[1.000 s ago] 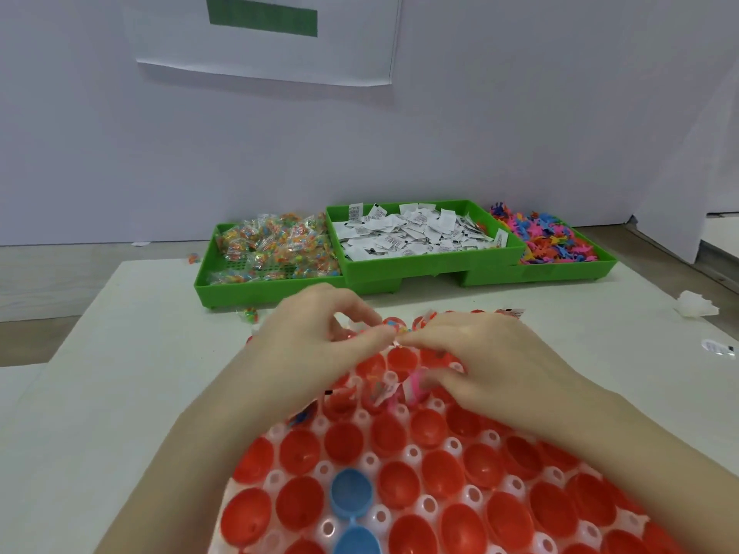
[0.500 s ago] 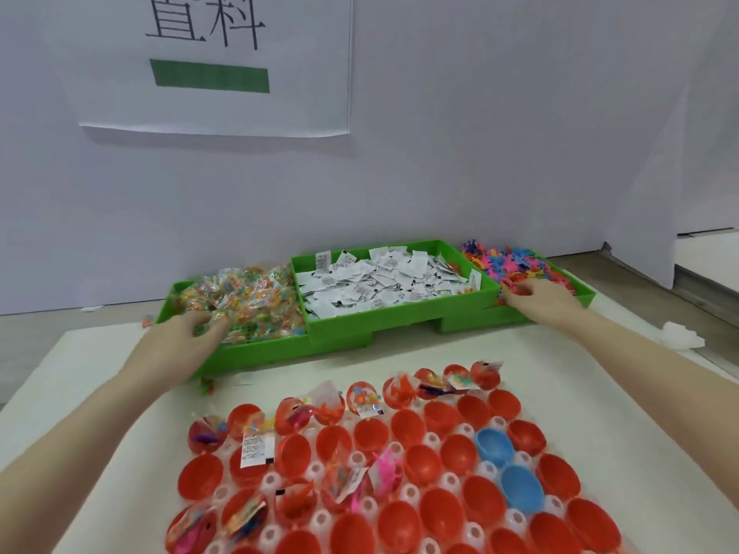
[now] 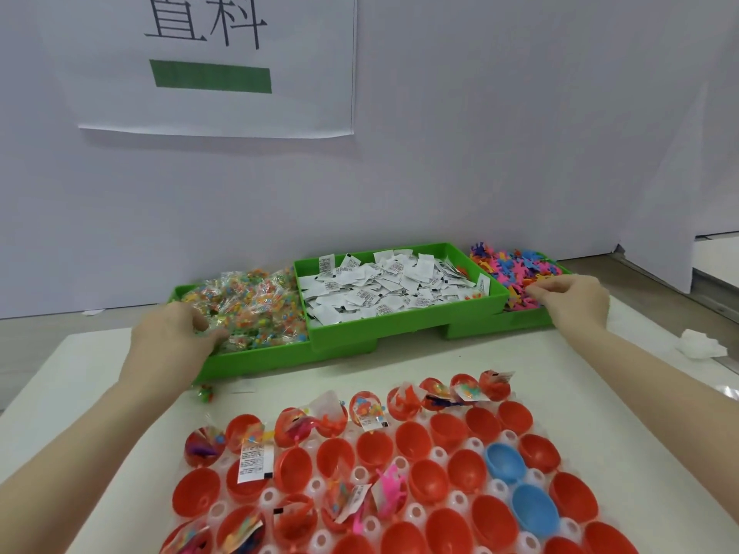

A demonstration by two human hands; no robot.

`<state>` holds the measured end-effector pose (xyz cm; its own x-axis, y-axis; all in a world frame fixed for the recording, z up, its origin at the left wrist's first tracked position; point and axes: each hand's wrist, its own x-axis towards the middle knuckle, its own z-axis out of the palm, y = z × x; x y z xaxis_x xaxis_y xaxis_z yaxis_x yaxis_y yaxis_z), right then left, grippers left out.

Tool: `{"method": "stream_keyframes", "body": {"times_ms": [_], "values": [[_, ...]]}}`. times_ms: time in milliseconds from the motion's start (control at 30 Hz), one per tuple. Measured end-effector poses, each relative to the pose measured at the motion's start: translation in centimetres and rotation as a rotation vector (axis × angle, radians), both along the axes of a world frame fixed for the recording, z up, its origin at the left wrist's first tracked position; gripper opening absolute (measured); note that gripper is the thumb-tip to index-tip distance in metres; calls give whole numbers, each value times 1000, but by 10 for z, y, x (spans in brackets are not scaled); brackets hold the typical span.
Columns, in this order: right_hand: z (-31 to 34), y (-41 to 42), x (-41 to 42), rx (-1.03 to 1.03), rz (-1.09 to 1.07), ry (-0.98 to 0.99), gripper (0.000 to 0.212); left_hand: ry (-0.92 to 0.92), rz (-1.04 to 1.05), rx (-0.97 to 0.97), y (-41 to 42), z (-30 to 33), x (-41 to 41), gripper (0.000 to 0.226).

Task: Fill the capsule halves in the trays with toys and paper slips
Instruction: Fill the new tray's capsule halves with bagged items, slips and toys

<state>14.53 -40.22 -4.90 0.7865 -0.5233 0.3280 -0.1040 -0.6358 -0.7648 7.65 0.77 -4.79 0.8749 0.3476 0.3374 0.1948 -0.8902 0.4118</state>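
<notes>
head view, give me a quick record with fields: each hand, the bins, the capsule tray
left hand: in the left bin, on bagged toys
right hand: pinching at loose toys in the right bin
middle bin: paper slips, untouched
capsule tray: mostly red halves, two blue; far row and some left ones filled

White wall behind a pale bench

A paper sign (image 3: 216,62) with black characters and a green bar hangs on the wall (image 3: 480,133); grey floor (image 3: 40,337) beside the bench (image 3: 80,373).
</notes>
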Motion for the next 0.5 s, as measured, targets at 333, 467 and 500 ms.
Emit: {"method": "stream_keyframes", "body": {"times_ms": [333, 467, 500], "values": [[23, 12, -11, 138, -66, -298, 20, 81, 13, 239, 10, 7, -22, 54], [25, 23, -18, 243, 55, -289, 13, 31, -62, 260, 10, 5, -32, 54], [26, 26, -20, 267, 85, -282, 13, 29, -94, 262, 11, 4, -34, 53]]}}
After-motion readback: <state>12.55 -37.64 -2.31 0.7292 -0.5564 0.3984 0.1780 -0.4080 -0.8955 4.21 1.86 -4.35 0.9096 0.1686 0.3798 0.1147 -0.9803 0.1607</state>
